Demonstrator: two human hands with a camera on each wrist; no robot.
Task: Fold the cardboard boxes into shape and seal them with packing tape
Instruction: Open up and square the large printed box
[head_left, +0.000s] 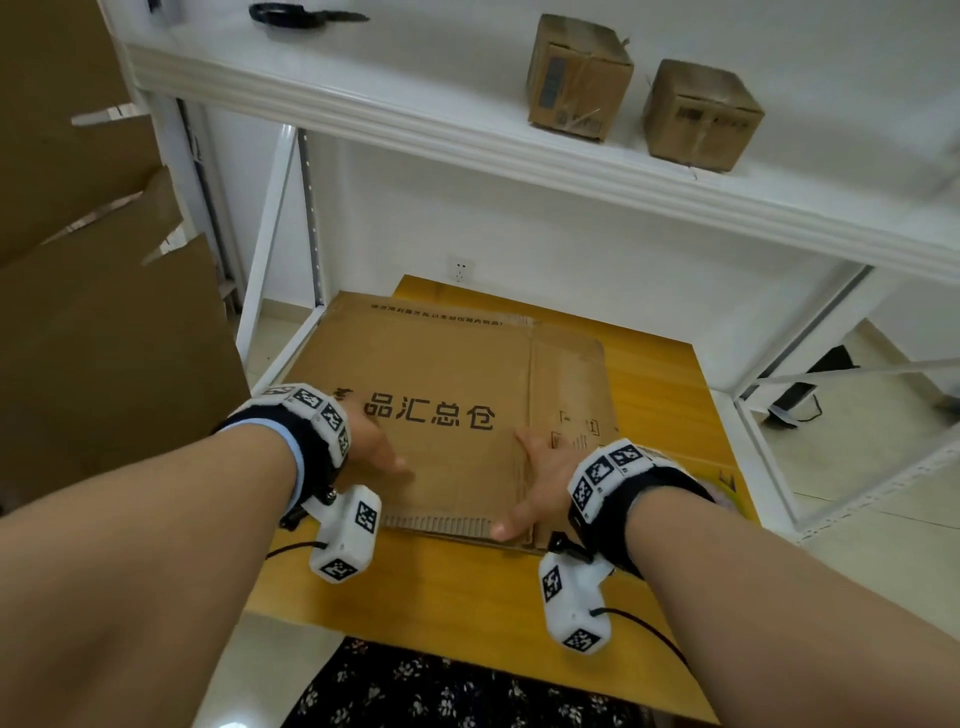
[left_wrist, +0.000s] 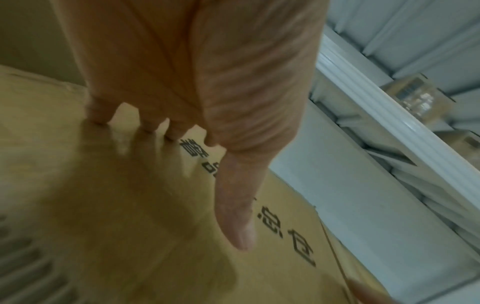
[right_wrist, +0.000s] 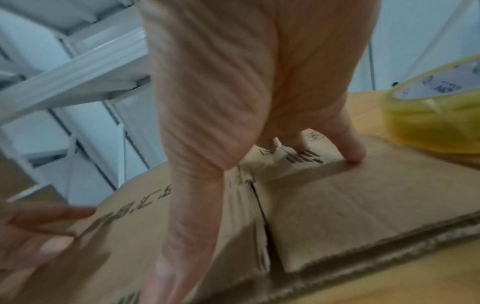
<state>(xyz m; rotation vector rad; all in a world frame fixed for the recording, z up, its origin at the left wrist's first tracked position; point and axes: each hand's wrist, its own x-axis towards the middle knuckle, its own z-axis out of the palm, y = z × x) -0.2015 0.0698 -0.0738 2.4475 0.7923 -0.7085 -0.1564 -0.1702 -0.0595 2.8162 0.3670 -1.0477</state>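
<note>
A flattened cardboard box (head_left: 447, 374) with black printed characters lies on a low yellow wooden table (head_left: 467, 587). My left hand (head_left: 376, 441) rests on its left part; in the left wrist view the fingertips (left_wrist: 148, 127) touch the board and the thumb is stretched out. My right hand (head_left: 524, 483) lies on the right part beside a slit between two flaps (right_wrist: 262, 216). Its fingers (right_wrist: 354, 156) press the board, and the thumb reaches the near corrugated edge. A yellow roll of packing tape (right_wrist: 431, 115) sits on the table right of that hand, mostly hidden behind my wrist in the head view.
Two small taped boxes (head_left: 579, 78) (head_left: 701, 117) and black scissors (head_left: 306, 14) sit on the white shelf (head_left: 467, 140) above. Large cardboard sheets (head_left: 104, 312) lean at the left. White shelf legs (head_left: 270, 249) flank the table. A wall socket (head_left: 461, 270) is behind.
</note>
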